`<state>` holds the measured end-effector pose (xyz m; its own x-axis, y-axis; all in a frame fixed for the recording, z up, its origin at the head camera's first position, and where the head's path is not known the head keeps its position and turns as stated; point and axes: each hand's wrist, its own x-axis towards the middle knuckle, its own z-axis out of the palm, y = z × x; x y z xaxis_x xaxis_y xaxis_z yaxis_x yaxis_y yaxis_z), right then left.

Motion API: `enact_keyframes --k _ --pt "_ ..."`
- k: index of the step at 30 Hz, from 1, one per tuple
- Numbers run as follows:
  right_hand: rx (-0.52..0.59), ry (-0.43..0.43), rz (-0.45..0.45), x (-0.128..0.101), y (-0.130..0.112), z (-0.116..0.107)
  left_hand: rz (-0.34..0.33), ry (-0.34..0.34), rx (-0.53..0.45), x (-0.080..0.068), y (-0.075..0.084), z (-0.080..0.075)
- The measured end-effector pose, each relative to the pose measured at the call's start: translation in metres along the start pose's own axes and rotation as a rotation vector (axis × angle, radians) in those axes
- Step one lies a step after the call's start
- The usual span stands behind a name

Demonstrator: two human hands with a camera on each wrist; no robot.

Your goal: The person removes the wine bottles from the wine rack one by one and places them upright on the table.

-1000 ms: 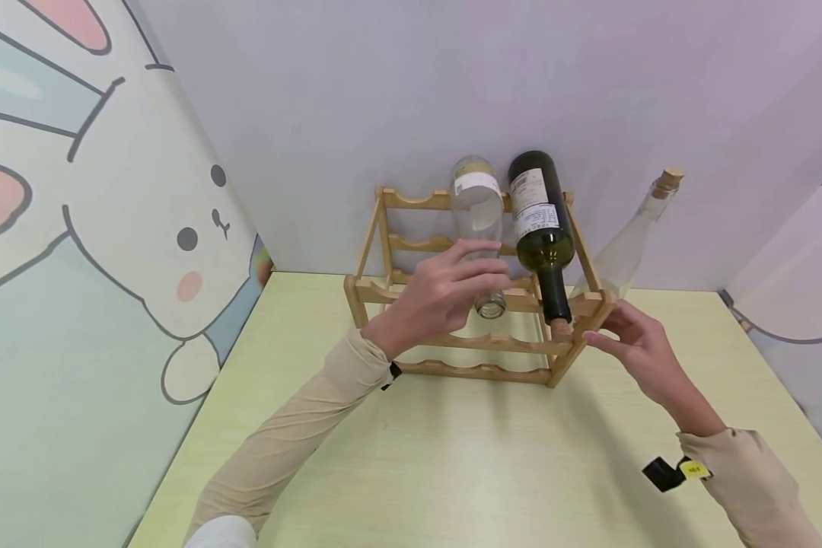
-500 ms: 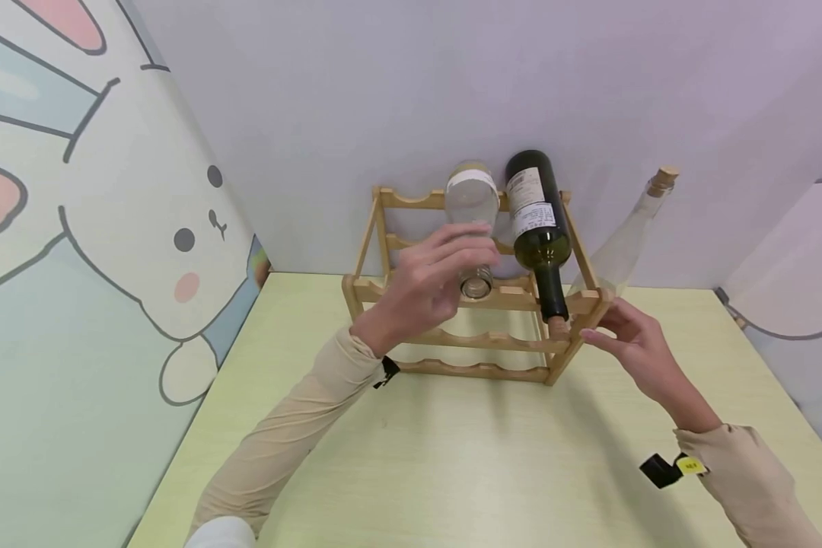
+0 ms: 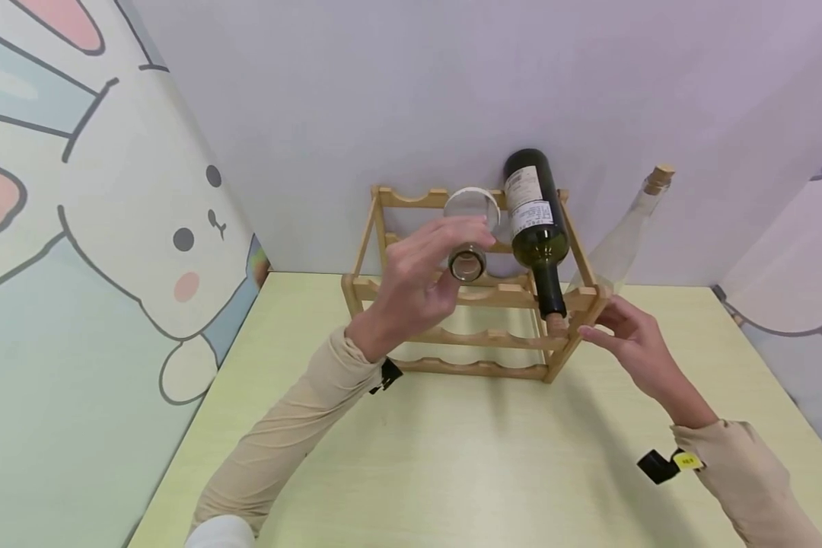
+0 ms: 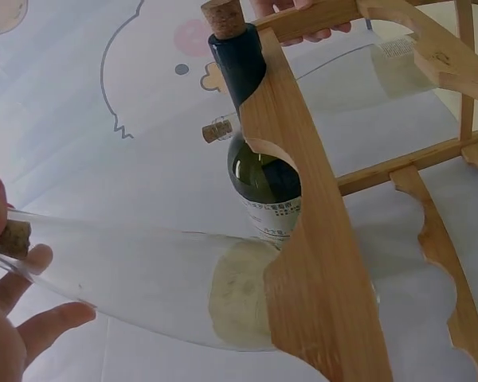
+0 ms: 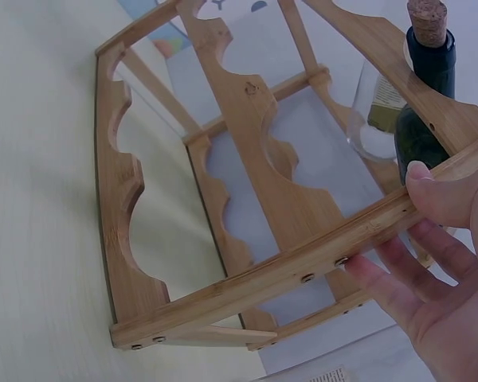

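Note:
My left hand (image 3: pixel 418 278) grips a clear glass bottle (image 4: pixel 159 278) by its neck, the mouth pointing toward me. Its base end lies at the top tier of a wooden wine rack (image 3: pixel 486 339); a cork (image 4: pixel 14 239) shows in the neck in the left wrist view. On the rack's right side, a dark green wine bottle (image 3: pixel 537 228) lies neck forward in the top tier, corked. My right hand (image 3: pixel 633 346) holds the rack's right front post (image 5: pixel 303 267), thumb on one side and fingers on the other.
A second clear bottle (image 3: pixel 619 247) with a cork stands tilted to the right of the rack, partly behind its post. The rack stands on a pale table (image 3: pixel 466 457) near the back wall (image 3: pixel 329 114). Cartoon rabbit walls (image 3: pixel 123 190) flank it.
My left hand has moved left and up with the clear bottle, whose mouth end has risen and now tips more toward me. My right hand stays on the rack post.

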<state>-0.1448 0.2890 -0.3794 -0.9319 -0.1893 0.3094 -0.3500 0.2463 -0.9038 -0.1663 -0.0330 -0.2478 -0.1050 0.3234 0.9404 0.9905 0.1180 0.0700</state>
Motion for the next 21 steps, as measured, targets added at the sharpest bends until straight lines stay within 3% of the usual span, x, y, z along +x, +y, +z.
enact_keyframes --k 6,21 --pt "0.087 -0.005 -0.02 0.002 0.0 0.002 0.029 0.061 -0.101 0.01 0.002 -0.003" --pt "0.066 0.001 -0.012 0.001 0.001 0.001 0.003 0.11 -0.168 0.036 0.022 -0.024"
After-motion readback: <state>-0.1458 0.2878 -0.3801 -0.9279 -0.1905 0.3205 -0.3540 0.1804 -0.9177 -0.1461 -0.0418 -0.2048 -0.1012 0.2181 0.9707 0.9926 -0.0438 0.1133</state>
